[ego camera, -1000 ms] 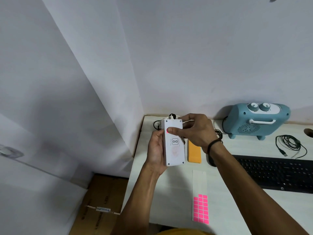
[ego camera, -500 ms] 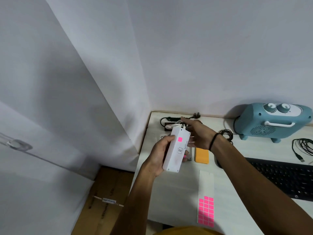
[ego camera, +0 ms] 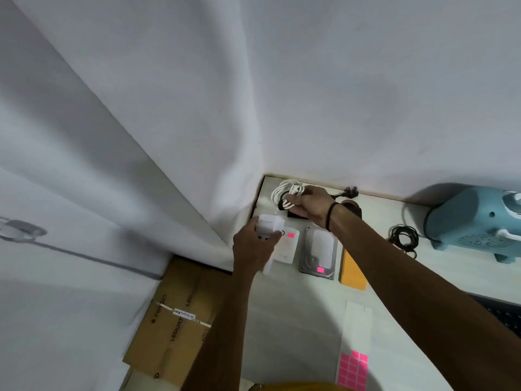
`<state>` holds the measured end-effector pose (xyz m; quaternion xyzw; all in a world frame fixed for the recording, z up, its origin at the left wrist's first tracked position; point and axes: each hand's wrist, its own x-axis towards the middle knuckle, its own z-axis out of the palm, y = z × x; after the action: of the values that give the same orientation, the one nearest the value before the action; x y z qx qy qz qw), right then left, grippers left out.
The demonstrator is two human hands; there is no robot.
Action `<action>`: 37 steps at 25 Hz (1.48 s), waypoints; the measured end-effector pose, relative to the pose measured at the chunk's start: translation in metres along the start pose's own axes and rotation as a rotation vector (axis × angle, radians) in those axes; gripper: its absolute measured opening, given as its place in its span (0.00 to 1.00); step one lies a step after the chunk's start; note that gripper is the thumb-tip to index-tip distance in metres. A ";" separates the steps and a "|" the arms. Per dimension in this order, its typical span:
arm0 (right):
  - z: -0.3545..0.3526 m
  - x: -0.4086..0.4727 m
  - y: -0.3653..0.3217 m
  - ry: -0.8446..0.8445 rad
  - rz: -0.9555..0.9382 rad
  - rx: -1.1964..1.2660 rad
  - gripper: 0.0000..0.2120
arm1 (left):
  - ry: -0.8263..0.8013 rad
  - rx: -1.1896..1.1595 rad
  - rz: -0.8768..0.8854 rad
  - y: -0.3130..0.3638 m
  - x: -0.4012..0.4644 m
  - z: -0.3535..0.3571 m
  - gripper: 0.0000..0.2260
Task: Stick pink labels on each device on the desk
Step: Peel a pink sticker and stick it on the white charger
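My left hand (ego camera: pixel 252 245) grips a white box-shaped device (ego camera: pixel 286 248) at the desk's far left corner; a pink label (ego camera: pixel 291 235) sits on its face. My right hand (ego camera: pixel 310 206) reaches behind it and holds a coiled white cable (ego camera: pixel 283 193) above a black object (ego camera: pixel 294 214). A hard drive (ego camera: pixel 318 251) lies right of the white device with a pink label (ego camera: pixel 320 269) near its front edge. The label sheet (ego camera: pixel 353 371), with several pink labels left at its near end, lies on the white desk (ego camera: pixel 296 320).
An orange flat item (ego camera: pixel 352 273) lies beside the hard drive. A blue heater-like appliance (ego camera: pixel 476 221) stands at the right, with a black cable coil (ego camera: pixel 403 238) before it. A keyboard corner (ego camera: pixel 501 311) shows at right. A cardboard box (ego camera: pixel 174 320) sits on the floor by the wall.
My left hand lowered the labelled white device toward the desk corner. My right hand left the device, reached back and took hold of the white cable. The hard drive came into view.
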<state>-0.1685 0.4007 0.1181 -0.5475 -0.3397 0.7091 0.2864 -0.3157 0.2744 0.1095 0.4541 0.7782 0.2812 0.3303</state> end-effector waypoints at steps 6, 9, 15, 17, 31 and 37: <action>0.019 0.094 -0.010 0.077 -0.018 -0.168 0.11 | 0.144 0.178 -0.010 -0.017 0.080 0.036 0.30; 0.030 0.121 -0.003 0.079 0.008 -0.284 0.13 | 0.151 0.221 -0.014 -0.035 0.099 0.046 0.31; 0.031 0.191 0.023 0.133 0.024 -0.604 0.20 | 0.177 0.276 -0.046 -0.063 0.137 0.080 0.33; 0.034 0.197 0.031 0.109 0.030 -0.692 0.19 | 0.222 0.352 -0.027 -0.081 0.140 0.093 0.33; 0.033 0.160 0.052 0.004 -0.132 -0.938 0.23 | 0.076 0.320 -0.112 -0.069 0.121 0.083 0.27; 0.017 0.072 0.065 0.061 -0.173 -0.794 0.16 | -0.001 0.169 0.007 -0.058 0.060 0.079 0.21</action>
<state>-0.2038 0.4141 0.0271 -0.6057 -0.6235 0.4794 0.1212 -0.3068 0.3134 0.0016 0.4833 0.7975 0.2154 0.2899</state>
